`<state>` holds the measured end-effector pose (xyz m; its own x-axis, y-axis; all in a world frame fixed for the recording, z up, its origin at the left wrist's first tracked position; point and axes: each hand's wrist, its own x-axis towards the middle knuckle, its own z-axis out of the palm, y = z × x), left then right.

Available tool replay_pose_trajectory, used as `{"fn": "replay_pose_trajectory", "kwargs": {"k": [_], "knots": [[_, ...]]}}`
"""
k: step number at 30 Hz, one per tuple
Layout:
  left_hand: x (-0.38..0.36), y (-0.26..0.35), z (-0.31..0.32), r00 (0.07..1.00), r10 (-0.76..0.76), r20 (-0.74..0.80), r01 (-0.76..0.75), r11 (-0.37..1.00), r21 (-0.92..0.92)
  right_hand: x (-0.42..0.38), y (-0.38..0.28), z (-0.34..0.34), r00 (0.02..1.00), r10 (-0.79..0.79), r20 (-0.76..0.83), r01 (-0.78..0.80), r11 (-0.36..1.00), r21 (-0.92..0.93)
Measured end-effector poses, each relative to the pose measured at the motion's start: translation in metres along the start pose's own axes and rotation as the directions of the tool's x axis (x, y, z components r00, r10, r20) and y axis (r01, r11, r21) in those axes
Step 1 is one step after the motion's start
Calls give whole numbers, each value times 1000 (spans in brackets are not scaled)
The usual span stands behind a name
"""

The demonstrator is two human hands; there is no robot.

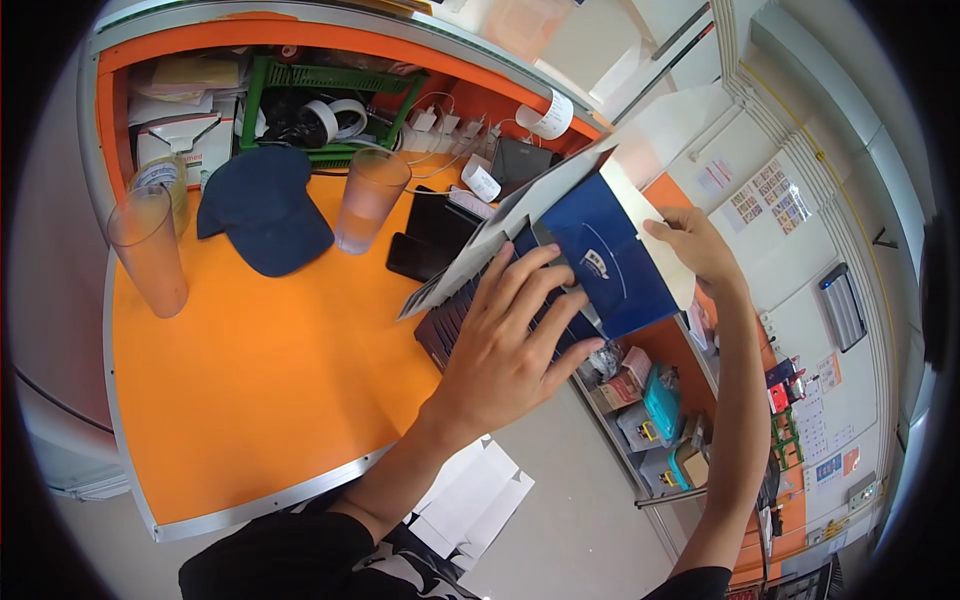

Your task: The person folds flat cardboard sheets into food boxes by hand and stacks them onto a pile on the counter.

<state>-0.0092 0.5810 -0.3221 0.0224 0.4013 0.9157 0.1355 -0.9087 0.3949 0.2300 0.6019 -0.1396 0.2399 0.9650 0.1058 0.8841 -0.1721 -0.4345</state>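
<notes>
A dark blue cardboard box (640, 297) with a small white logo is raised over the right end of the orange table, tilted, one end facing me. My right hand (700, 250) pinches its cream-coloured flap (625, 195) between thumb and fingers. Across the box's near side lies my left hand (510, 330), fingers spread and bent, fingertips at an open edge of the blue panel. Flat grey-white card sheets (490, 235) stand just behind the box. Below them, beside my left hand, is a stack of dark, thin-edged pieces (437, 335); my hand partly covers it.
On the orange table (260, 400) are a navy cap (270, 210), two clear tumblers (147, 250) (370, 205), a tape roll (165, 180) and dark phones (418, 257). A green basket (335, 155) sits in the shelf behind. White flattened cardboard (475, 500) lies below the table edge.
</notes>
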Motion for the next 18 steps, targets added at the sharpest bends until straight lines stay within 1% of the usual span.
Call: {"fn": "replay_pose_trajectory", "kwargs": {"k": [1, 3, 4, 7, 9, 10, 11, 12, 13, 15, 16, 18], "knots": [[1, 0, 0, 1000, 2, -13, -2, 1000, -11, 2, 0, 0, 1000, 2, 2, -2, 1000, -1], [1, -1, 1, 1000, -4, -20, 3, 1000, -20, 2, -8, 3, 999, -18, -28, 16, 997, -75], [1, -1, 1, 1000, -8, -26, 7, 1000, -29, 2, -9, 4, 999, -14, -29, 12, 997, -76], [0, -2, 3, 1000, -8, -30, 6, 999, -53, 3, -9, 8, 999, -21, -27, 19, 998, -61], [1, -1, 2, 1000, -11, -26, 10, 998, -64, 5, -4, 11, 998, -38, -55, 39, 999, 17], [2, -1, 2, 1000, -17, -21, 16, 997, -72, 7, -3, 10, 998, -32, -62, 33, 999, 18], [2, -1, 2, 1000, -15, -15, 13, 997, -80, 7, -4, 11, 993, -75, -96, 60, 987, -149], [2, -2, 2, 1000, -12, -19, 10, 997, -78, 8, -4, 11, 985, -122, -120, 79, 947, -312], [3, -2, 2, 1000, -9, -25, 7, 997, -75, 7, -3, 12, 986, -114, -124, 70, 948, -312], [3, -3, 3, 1000, -4, -22, 2, 997, -82, 8, -2, 13, 971, -191, -144, 124, 918, -377], [3, -3, 3, 1000, -1, -26, -1, 997, -83, 9, -2, 13, 972, -189, -142, 124, 919, -375], [3, -4, 3, 1000, -2, -28, 0, 997, -74, 13, -2, 15, 960, -261, -104, 160, 811, -563]]}}
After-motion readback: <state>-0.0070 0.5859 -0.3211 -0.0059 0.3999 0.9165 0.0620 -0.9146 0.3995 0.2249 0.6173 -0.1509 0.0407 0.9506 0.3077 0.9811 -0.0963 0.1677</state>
